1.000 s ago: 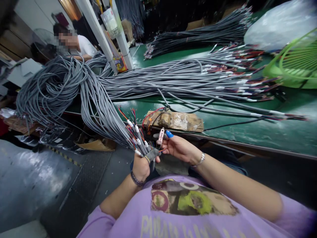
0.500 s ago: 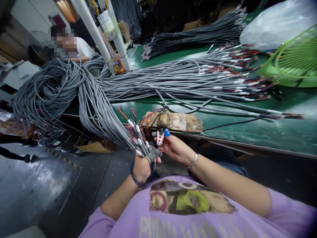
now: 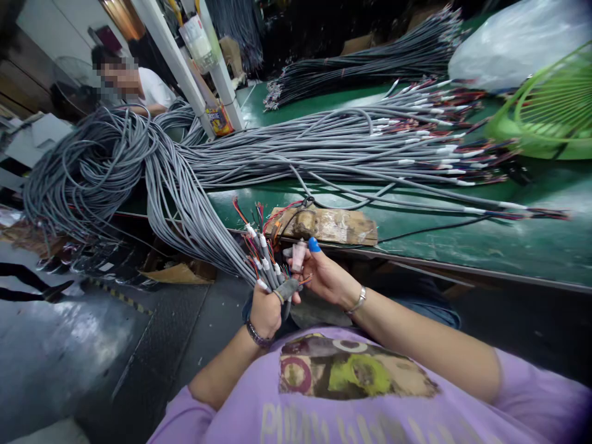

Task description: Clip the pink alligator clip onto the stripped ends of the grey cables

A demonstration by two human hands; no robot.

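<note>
Grey cable ends (image 3: 266,262) stand bunched in the left hand (image 3: 266,311), grip closed round them. Right hand (image 3: 326,277) pinches a pink clip (image 3: 298,256) beside the stripped wires; clipping calls for alignment.

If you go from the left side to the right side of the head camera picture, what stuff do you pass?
Big loop of gray cables → left hand gripping cable ends → small pink clip in the right hand → taped wooden block → green fan guard.
</note>
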